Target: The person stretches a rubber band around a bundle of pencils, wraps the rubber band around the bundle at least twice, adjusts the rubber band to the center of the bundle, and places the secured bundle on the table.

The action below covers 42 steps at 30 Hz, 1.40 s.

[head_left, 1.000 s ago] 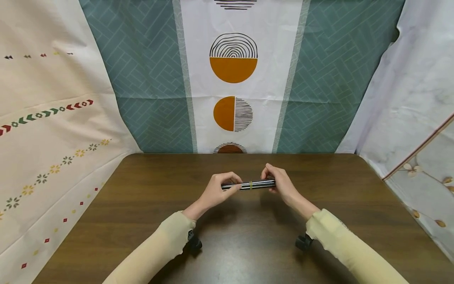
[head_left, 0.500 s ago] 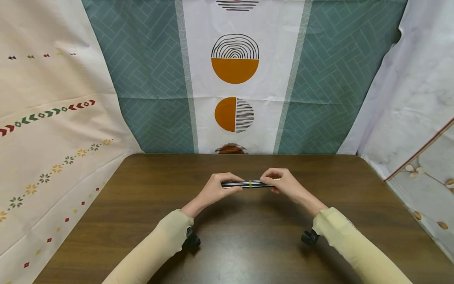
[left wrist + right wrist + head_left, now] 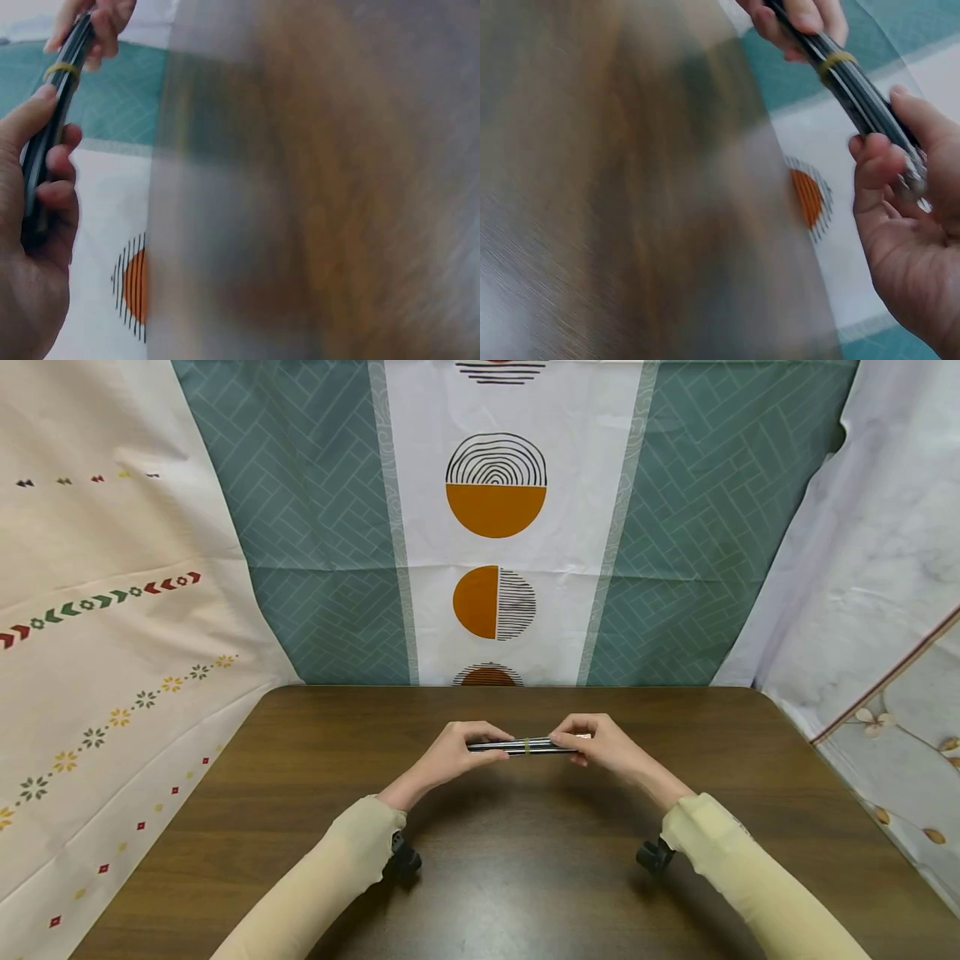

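While both hands (image 3: pixel 457 752) (image 3: pixel 600 747) pinch the bundle's (image 3: pixel 525 746) ends at frame centre — fingers curled round it — keep it level, leaving the band (image 3: pixel 528 746) undisturbed.

Two bare hands, left hand (image 3: pixel 450 758) and right hand (image 3: pixel 611 752), emerge from long pale-yellow sleeves (image 3: pixel 330 881); small black wrist-mounted cameras (image 3: pixel 405 858) sit beneath each cuff.

black bundle (image 3: pixel 525 746), yellow band (image 3: pixel 528 746), brown table (image 3: pixel 525 860).
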Each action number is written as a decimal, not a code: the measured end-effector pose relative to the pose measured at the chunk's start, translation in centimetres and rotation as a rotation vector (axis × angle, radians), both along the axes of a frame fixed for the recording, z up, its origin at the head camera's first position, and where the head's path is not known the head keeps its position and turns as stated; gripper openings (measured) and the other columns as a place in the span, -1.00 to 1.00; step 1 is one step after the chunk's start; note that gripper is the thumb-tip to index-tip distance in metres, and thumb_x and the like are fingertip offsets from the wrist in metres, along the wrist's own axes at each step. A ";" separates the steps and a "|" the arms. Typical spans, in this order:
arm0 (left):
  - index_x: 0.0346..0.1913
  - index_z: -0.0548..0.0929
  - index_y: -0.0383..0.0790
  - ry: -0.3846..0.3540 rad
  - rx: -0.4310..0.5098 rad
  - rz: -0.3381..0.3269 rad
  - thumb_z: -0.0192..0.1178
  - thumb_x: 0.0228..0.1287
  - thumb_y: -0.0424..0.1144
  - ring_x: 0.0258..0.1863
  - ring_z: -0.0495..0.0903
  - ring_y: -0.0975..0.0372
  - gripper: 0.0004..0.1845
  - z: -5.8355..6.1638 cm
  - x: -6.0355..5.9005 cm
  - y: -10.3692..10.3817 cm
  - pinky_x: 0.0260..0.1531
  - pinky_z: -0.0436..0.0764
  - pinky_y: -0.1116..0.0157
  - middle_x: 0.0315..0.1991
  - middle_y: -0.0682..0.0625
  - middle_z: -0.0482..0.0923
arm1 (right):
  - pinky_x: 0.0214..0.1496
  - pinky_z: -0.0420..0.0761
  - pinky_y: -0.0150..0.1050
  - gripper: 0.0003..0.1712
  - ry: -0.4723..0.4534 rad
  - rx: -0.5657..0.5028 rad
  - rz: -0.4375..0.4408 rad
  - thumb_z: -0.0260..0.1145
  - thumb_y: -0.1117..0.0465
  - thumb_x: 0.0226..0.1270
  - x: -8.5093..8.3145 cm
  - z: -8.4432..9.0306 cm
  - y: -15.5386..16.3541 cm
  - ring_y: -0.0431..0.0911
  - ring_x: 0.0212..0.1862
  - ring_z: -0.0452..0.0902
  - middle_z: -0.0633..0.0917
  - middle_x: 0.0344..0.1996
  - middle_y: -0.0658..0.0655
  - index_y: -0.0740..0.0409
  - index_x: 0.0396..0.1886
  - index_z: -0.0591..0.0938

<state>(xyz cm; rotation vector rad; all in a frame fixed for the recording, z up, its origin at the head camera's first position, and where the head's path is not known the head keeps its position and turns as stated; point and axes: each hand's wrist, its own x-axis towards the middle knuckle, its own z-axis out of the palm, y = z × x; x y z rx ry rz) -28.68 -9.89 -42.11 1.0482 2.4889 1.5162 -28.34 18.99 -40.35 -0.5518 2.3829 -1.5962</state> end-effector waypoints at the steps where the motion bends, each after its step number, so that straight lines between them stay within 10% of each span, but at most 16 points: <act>1: 0.00 0.75 -0.01 -0.013 -0.016 0.003 0.38 0.24 -0.16 -0.40 0.61 0.20 -0.73 0.1 -0.2 -0.2 -0.39 0.58 0.36 -0.21 -0.01 0.75 | -0.44 0.45 -0.23 -0.75 0.014 0.014 0.014 0.38 0.05 0.34 -0.2 0.1 0.3 -0.18 -0.55 0.40 0.57 -0.49 0.06 0.11 -0.15 0.73; 7: 0.02 0.74 -0.06 -0.067 -0.092 0.038 0.36 0.26 -0.19 -0.43 0.62 -0.05 -0.73 0.2 -1.6 -1.2 -0.53 0.59 0.21 -0.29 -0.15 0.73 | -0.29 0.58 -0.25 -0.68 0.116 0.118 0.062 0.43 0.11 0.27 -1.3 0.5 2.2 -0.15 -0.36 0.58 0.73 -0.24 0.20 0.02 0.02 0.73; 22: -0.05 0.76 -0.10 -0.031 -0.216 0.190 0.41 0.21 -0.22 -0.63 0.51 0.20 -0.76 -0.6 -4.6 -1.3 -0.53 0.48 0.36 -0.17 -0.05 0.76 | -0.20 0.55 -0.31 -0.61 0.217 0.204 -0.079 0.49 0.13 0.20 -3.1 -1.3 3.2 -0.18 -0.28 0.57 0.76 -0.09 0.16 0.07 0.04 0.73; 28: 0.00 0.74 -0.16 -0.020 -0.216 0.216 0.37 0.23 -0.31 -0.43 0.63 0.25 -0.73 -0.6 -5.2 -1.0 -0.38 0.59 0.36 -0.06 -0.10 0.73 | 0.00 0.54 -0.18 -0.62 0.239 0.240 -0.176 0.49 0.09 0.20 -3.7 -1.9 3.7 -0.03 -0.03 0.63 0.71 0.07 0.14 0.00 0.03 0.73; 42: 0.03 0.74 -0.13 0.007 -0.253 0.257 0.35 0.25 -0.31 -0.06 0.73 0.09 -0.72 -2.1 -5.8 0.3 -0.02 0.67 0.17 0.03 -0.09 0.70 | -0.12 0.49 -0.21 -0.62 0.208 0.307 -0.233 0.47 0.10 0.22 -4.1 -3.4 4.6 -0.06 -0.22 0.55 0.73 -0.11 0.18 0.07 0.04 0.72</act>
